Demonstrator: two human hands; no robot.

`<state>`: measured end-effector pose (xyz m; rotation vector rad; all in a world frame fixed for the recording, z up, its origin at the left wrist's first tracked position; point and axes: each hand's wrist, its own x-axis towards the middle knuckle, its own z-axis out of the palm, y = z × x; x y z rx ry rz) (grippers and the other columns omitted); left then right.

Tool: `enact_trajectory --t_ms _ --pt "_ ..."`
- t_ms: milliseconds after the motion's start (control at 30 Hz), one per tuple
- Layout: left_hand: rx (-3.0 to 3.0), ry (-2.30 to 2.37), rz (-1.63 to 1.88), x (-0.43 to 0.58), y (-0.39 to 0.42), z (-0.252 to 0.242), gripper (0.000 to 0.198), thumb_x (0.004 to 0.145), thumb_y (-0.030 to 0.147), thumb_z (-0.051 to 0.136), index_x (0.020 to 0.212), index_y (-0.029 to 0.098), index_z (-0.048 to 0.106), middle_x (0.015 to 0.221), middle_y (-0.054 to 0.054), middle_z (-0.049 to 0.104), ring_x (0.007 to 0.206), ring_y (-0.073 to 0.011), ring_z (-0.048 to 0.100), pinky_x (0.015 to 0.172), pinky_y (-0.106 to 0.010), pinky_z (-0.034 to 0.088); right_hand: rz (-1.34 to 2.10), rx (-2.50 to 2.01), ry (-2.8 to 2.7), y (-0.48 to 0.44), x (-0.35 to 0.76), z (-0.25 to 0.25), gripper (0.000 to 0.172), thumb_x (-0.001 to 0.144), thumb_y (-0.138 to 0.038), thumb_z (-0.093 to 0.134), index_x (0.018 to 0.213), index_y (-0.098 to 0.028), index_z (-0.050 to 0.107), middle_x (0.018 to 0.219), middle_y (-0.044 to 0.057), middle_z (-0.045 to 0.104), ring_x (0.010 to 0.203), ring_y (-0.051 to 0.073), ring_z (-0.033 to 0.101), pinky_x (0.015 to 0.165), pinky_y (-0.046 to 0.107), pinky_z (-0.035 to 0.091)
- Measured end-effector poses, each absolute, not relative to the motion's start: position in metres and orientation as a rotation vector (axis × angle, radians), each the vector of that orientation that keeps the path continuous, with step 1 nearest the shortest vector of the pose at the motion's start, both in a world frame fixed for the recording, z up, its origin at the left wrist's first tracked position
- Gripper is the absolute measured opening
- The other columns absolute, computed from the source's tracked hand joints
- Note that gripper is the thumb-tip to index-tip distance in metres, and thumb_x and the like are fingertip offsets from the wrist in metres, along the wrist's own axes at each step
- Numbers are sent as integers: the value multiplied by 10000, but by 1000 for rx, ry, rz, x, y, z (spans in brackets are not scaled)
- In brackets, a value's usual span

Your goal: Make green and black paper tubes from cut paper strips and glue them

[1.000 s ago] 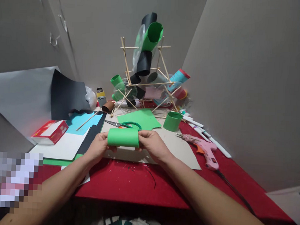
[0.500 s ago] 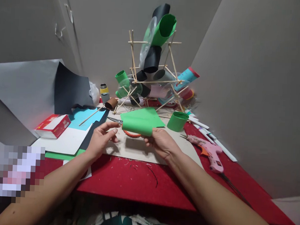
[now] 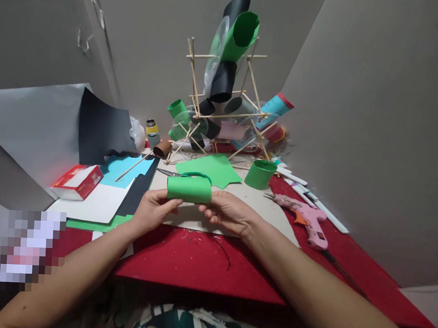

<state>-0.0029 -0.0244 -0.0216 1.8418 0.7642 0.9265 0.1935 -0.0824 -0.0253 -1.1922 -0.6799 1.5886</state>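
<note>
A green paper roll [image 3: 189, 189] lies sideways between both my hands, just above a sheet of grey cardboard [image 3: 268, 209]. My left hand [image 3: 152, 210] pinches its left end with thumb and fingers. My right hand [image 3: 228, 212] grips its right end from below. Green-handled scissors [image 3: 184, 174] lie right behind the roll, beside a flat green paper sheet [image 3: 211, 168]. A finished green paper cylinder [image 3: 260, 174] stands upright to the right.
A skewer frame [image 3: 221, 106] carrying green and black paper tubes rises at the back. A pink glue gun [image 3: 305, 217] lies right on the red cloth [image 3: 200, 264]. A red box [image 3: 77, 181], white, blue and black sheets lie left. Walls close in on both sides.
Half a second ago only my right hand held the paper, partly unrolled. My left hand has come back to its left end and the paper is curled into a tube again.
</note>
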Motion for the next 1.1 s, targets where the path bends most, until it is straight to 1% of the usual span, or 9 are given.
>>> enact_trajectory --t_ms 67,167,333,467,533,600,700,933,1100 --pt "1708 792 909 -4 -21 -21 221 762 343 699 659 147 703 528 -19 660 488 -113 558 530 -222 434 1561 -1189 -683 -83 195 -22 115 807 -188 655 726 -106 654 572 41 676 389 63 537 343 126 418" --pt "1487 783 885 -4 -12 -23 242 756 372 726 807 136 716 532 -16 658 477 -103 571 518 -209 445 1367 -1187 -696 -84 198 -17 208 828 -297 670 742 -107 673 592 36 679 420 60 546 372 127 418" --pt "1270 712 807 -4 -4 -28 286 722 363 768 889 135 722 625 -24 670 480 -93 587 450 -188 425 872 -1123 -894 -87 195 -15 318 716 -460 739 788 -152 704 734 35 713 470 76 542 416 181 416" --pt "1235 689 743 -4 -5 -28 257 714 358 777 833 139 715 604 -23 665 463 -86 578 438 -179 420 864 -1221 -1059 -92 184 -18 330 666 -446 771 840 -171 716 546 -27 625 429 94 507 407 204 363" --pt "1251 690 704 -4 -7 -28 257 721 365 771 821 136 710 547 -18 648 445 -89 571 440 -181 421 860 -1274 -1130 -94 179 -20 299 676 -460 753 729 -171 700 440 -49 541 397 95 461 407 214 342" --pt "1259 691 668 -3 -8 -28 266 716 370 773 817 134 703 519 -11 632 437 -94 575 434 -185 423 852 -1296 -1212 -95 177 -22 346 719 -481 703 570 -176 636 389 -49 487 382 87 408 412 219 317" --pt "1236 678 650 -3 -9 -27 289 713 392 769 817 134 689 609 -19 656 447 -101 602 412 -188 426 881 -1307 -1241 -93 179 -24 423 750 -492 667 484 -185 550 365 -50 452 371 78 368 411 218 274" --pt "1237 633 711 -4 -11 -21 365 788 485 668 881 133 688 805 -82 704 473 -111 638 395 -185 436 998 -1230 -1003 -89 188 -23 403 654 -510 758 548 -184 544 387 -70 447 369 68 352 403 212 213" --pt "1281 686 732 -4 -13 -22 335 742 450 724 842 131 701 625 -46 671 468 -114 619 416 -189 430 1041 -1234 -947 -89 186 -20 409 606 -522 782 558 -179 564 392 -72 444 365 68 359 390 210 212"
